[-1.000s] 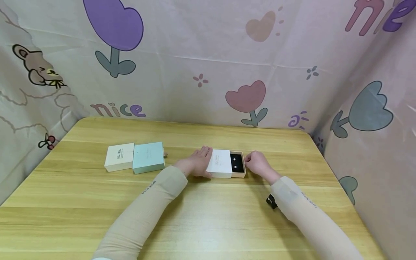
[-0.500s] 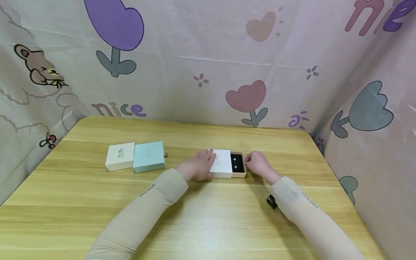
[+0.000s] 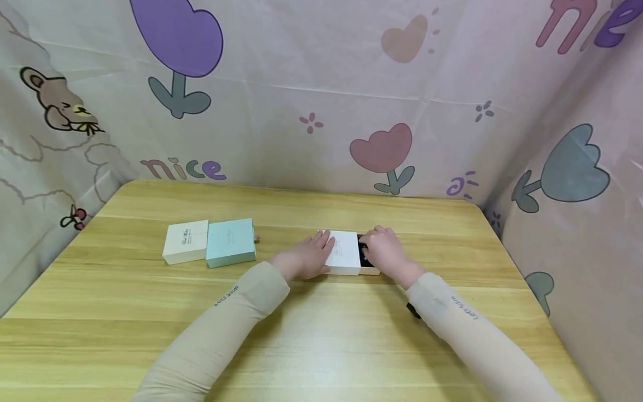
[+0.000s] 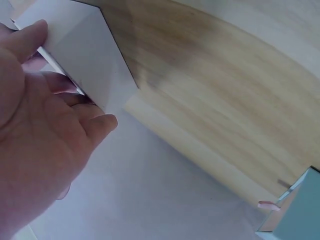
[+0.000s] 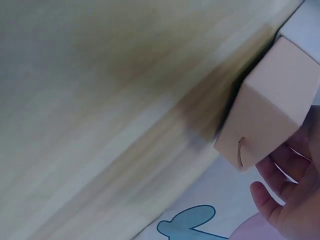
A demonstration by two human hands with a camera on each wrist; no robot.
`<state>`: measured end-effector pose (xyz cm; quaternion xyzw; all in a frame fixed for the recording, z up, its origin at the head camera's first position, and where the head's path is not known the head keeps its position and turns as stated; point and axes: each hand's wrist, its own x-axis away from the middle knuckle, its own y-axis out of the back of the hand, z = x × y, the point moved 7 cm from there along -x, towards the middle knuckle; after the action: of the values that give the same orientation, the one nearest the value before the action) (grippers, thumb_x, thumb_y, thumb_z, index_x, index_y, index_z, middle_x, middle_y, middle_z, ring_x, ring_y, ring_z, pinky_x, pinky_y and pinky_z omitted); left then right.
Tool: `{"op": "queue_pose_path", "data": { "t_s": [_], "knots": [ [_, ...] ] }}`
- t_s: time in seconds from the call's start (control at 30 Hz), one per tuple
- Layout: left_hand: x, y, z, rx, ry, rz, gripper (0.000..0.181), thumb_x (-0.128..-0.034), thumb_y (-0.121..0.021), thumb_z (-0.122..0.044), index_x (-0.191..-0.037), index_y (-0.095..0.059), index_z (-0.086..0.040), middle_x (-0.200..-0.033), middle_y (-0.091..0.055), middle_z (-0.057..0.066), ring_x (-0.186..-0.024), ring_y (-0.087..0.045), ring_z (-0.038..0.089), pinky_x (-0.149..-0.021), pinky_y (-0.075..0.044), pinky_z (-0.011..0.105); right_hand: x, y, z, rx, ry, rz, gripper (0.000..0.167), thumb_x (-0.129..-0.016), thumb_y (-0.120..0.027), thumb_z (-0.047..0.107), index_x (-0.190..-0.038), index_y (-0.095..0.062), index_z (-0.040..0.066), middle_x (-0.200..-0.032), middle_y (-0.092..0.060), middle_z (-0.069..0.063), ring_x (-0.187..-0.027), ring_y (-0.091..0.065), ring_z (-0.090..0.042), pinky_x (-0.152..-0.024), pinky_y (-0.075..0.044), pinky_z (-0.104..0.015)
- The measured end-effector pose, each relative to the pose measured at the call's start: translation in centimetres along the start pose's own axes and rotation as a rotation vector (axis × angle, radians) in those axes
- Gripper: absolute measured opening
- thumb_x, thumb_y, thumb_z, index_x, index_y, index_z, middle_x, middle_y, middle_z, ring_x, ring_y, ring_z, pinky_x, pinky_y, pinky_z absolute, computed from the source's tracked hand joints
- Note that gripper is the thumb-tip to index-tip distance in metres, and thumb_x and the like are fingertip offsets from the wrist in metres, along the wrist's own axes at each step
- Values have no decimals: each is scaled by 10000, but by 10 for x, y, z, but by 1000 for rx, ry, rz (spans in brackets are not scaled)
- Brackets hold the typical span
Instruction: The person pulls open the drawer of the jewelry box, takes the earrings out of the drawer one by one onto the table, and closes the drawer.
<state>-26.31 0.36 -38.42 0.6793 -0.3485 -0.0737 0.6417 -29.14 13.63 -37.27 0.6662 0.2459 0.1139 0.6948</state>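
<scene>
My left hand grips the left end of a white jewelry box, fingers across its top and thumb low on the near side. From the box's right end a pinkish drawer with a black insert stands partly pulled out. My right hand is over this drawer, its fingers reaching down to the insert; their tips and whatever they touch are hidden. In the right wrist view the drawer shows a small ribbon pull loop on its end, with bent fingers beyond it.
A cream box and a light-blue box stand side by side at the left of the wooden table. A small black object lies partly under the right forearm. A printed curtain hangs behind the table.
My right hand has left the drawer's ribbon end and moved left, over the black insert with its two pearl earrings. My left hand shifted slightly right along the box, then stayed.
</scene>
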Motion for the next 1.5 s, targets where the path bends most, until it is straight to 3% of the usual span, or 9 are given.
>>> {"op": "queue_pose_path", "data": {
  "t_s": [0.1, 0.23, 0.4, 0.57, 0.7, 0.8, 1.0, 1.23, 1.5],
  "knots": [
    [-1, -1, 1, 16, -12, -13, 709, -979, -459, -336, -1494, -105, -1, -1575, -20, 176, -1460, -41, 305, -1185, -140, 428, -2, -6, 4, 65, 28, -2, 153, -796, -656, 51, -924, -737, 75, -873, -722, -59, -791, -583, -221, -691, -464, -353],
    [-3, -5, 8, 67, -38, -40, 797, -948, -515, -378, -1491, -84, 16, -1571, 11, 194, -1458, -6, 316, -1185, -124, 444, -4, -6, 7, 62, 30, -7, 128, -793, -643, 20, -842, -739, 88, -810, -713, -39, -765, -575, -206, -679, -458, -340],
    [-5, -8, 19, 73, -1, -51, 861, -935, -515, -427, -1485, -38, 33, -1568, 41, 199, -1457, 21, 316, -1188, -101, 440, -5, -5, 12, 72, 36, -9, 167, -789, -622, -16, -705, -705, 102, -695, -680, -20, -712, -566, -203, -652, -456, -342],
    [-7, -8, 20, 22, 27, -38, 796, -965, -452, -419, -1489, -43, 20, -1571, 25, 187, -1460, -5, 304, -1184, -118, 446, -6, 1, 11, 11, 37, -25, 186, -765, -589, -46, -724, -726, 73, -732, -712, -51, -725, -595, -234, -694, -497, -392],
    [-6, -8, 19, -4, 44, -25, 786, -970, -437, -420, -1492, -39, 11, -1572, 32, 180, -1460, -8, 297, -1184, -123, 439, -9, 15, -9, -165, -65, -67, 155, -741, -601, -35, -808, -734, 9, -828, -731, -105, -783, -598, -268, -799, -488, -435],
    [-6, -6, 18, -4, 59, -17, 780, -969, -448, -406, -1492, -48, 13, -1573, 28, 181, -1460, -8, 296, -1185, -122, 436, -10, 21, -36, -255, -181, -83, 137, -773, -613, -10, -863, -716, -22, -873, -719, -149, -837, -599, -307, -863, -464, -463],
    [-8, -7, 15, -13, 71, 3, 778, -972, -440, -406, -1493, -36, 7, -1574, 37, 174, -1462, -6, 282, -1186, -126, 422, -6, 1, -91, -244, -364, 11, 177, -830, -556, 4, -920, -703, -37, -972, -699, -203, -952, -629, -372, -892, -478, -485],
    [-10, -7, 11, -10, 65, 8, 784, -967, -448, -410, -1493, -46, 10, -1574, 33, 176, -1462, -13, 288, -1185, -133, 417, 0, -23, -116, -173, -428, 125, 167, -835, -539, 8, -844, -705, -2, -941, -700, -181, -865, -640, -326, -794, -510, -481],
    [-9, -4, 13, -9, 76, 12, 780, -970, -445, -403, -1490, -41, 15, -1573, 35, 180, -1461, -11, 291, -1186, -127, 420, -5, -17, -115, -186, -418, 191, 174, -852, -550, 58, -949, -671, -21, -1014, -675, -209, -916, -626, -350, -786, -511, -484]
  ]
}}
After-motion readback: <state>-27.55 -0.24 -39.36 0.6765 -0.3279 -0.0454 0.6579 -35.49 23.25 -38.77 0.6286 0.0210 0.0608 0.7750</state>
